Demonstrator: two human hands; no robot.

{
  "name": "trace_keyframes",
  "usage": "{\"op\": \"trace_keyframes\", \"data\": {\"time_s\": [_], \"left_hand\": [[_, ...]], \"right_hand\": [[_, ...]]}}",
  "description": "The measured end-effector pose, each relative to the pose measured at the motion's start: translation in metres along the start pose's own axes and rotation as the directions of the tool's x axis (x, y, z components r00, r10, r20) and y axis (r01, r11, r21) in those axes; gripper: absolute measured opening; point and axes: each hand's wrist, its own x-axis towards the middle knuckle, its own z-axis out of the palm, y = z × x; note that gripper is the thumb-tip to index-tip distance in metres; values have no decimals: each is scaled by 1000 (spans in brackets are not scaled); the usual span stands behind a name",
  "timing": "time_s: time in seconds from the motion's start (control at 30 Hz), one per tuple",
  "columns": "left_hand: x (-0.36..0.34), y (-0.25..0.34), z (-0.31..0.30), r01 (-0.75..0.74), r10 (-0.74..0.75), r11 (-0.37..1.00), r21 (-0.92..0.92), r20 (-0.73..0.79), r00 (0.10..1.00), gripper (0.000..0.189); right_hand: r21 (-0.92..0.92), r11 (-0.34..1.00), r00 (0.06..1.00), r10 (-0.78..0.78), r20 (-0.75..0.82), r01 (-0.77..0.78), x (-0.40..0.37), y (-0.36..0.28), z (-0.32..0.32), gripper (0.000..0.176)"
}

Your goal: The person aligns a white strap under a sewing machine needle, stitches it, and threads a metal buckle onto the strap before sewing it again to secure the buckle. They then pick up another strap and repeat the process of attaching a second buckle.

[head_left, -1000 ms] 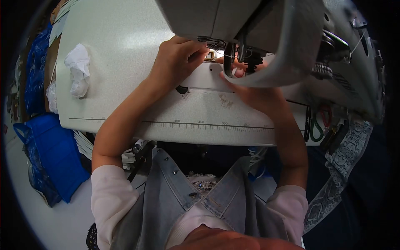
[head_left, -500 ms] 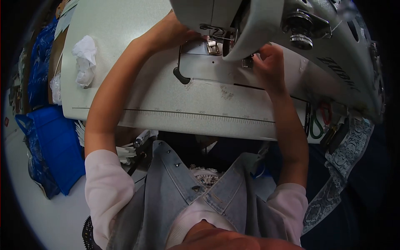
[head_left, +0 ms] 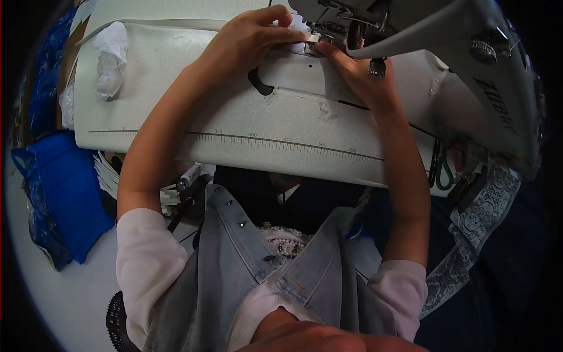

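Observation:
My left hand (head_left: 258, 36) reaches in beside the needle area of a sewing machine (head_left: 434, 35). Its index finger points right, the other fingers are curled, and the fingertips press at a small whitish piece (head_left: 314, 38). From the right, my right hand (head_left: 366, 73) comes in under the machine arm, with its thumb against the other side of that spot. The machine partly hides its fingers. Both hands look closed, but what is between the fingertips is too small to make out. A pale narrow strip (head_left: 170, 23) crosses the table behind my left wrist.
Crumpled white material (head_left: 111, 58) lies on the left of the machine table (head_left: 234, 120), which has a printed ruler (head_left: 287, 142) along its front. Green-handled scissors (head_left: 446, 173) and patterned lace (head_left: 484, 202) are at the right edge. A blue bag (head_left: 67, 196) stands at left.
My right hand has moved left from the knob side to the needle area, and its fingertips now meet my left hand's. The view has shifted; the pale strip now shows behind my left wrist.

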Motion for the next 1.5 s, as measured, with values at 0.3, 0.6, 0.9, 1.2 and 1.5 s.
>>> {"op": "trace_keyframes", "data": {"time_s": [0.3, 0.6, 0.9, 1.2, 1.5], "left_hand": [[-5, -3, -1, 83, -86, 996, 32, 113, 990, 28], [-5, 1, 0, 67, -70, 997, 35, 94, 993, 30], [-5, 2, 0, 63, -66, 997, 40, 84, 994, 31], [-4, 1, 2, 61, -65, 997, 46, 75, 995, 32], [-2, 0, 3, 136, -139, 988, 67, 54, 989, 35]], "right_hand": [[-33, 997, 997, -70, -45, 68, 1, 9, 5, 23], [100, 994, 999, 36, 1, -36, -1, 19, 11, 26], [-26, 988, 981, -152, -121, 150, 4, 27, 14, 32], [127, 991, 999, 53, -12, -51, 3, 16, 11, 28], [91, 991, 995, 100, -12, -99, 1, 15, 11, 38]]}}
